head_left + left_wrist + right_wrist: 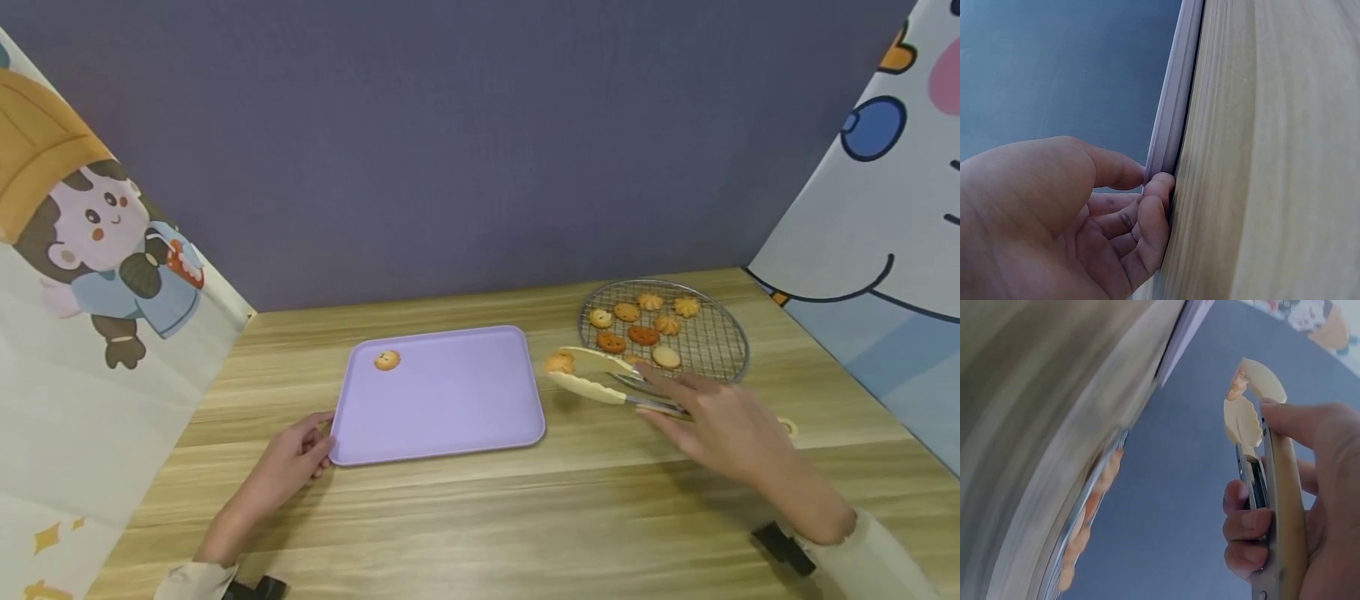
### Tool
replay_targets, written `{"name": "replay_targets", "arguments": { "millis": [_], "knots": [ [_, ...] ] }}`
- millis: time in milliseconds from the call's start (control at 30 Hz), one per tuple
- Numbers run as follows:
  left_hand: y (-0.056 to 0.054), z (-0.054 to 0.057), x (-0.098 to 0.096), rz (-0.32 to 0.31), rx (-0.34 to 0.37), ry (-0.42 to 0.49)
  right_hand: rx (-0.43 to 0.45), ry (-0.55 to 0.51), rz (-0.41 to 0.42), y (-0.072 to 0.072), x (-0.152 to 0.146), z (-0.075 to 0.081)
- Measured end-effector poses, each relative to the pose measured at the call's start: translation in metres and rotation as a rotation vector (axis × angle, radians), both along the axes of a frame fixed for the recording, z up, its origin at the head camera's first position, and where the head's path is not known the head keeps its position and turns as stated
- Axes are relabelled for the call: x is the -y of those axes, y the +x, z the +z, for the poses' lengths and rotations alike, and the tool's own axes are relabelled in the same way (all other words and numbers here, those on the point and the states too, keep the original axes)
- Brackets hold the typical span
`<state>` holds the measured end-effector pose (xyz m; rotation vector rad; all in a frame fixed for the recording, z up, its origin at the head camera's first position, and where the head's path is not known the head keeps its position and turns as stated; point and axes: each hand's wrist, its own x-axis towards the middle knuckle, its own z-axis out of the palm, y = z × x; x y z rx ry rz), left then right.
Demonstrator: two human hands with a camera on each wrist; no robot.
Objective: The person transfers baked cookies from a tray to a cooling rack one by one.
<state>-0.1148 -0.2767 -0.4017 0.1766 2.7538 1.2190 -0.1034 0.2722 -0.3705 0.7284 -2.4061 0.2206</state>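
Observation:
My left hand (294,454) pinches the near left corner of a lilac tray (442,408), thumb on the rim and fingers curled at its side, as the left wrist view shows. One round, pale golden cookie (387,360) lies near the tray's far left corner. In my right hand (723,427) is a pair of tongs (588,389) with cream scalloped tips and metal arms. Between those tips a golden-brown cookie (558,363) is squeezed, held above the table between tray and rack. The right wrist view shows this cookie (1237,382) at the tongs' tips.
A round wire cooling rack (716,354) stands at the back right with several cookies on it, some partly hidden behind the tongs. A dark panel (480,150) closes off the table's back, and printed walls rise on both sides of the wooden table (450,525).

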Motion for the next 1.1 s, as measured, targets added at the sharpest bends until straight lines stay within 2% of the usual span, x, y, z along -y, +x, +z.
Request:
{"name": "replay_targets", "arguments": {
  "millis": [167,500,800,1100],
  "knots": [
    [0.0,-0.001,0.0,0.004,-0.005,-0.003,0.095,-0.046,-0.093,-0.003,-0.024,0.002],
    [0.002,0.0,0.0,0.005,0.0,0.006,0.185,-0.083,-0.226,-0.012,-0.07,-0.001],
    [0.004,0.002,0.0,0.013,0.014,0.003,0.251,-0.114,-0.323,-0.015,-0.095,-0.004],
    [0.003,0.002,-0.002,0.011,0.017,-0.002,0.427,-0.078,-0.432,-0.017,-0.114,-0.008]
  ]
}}
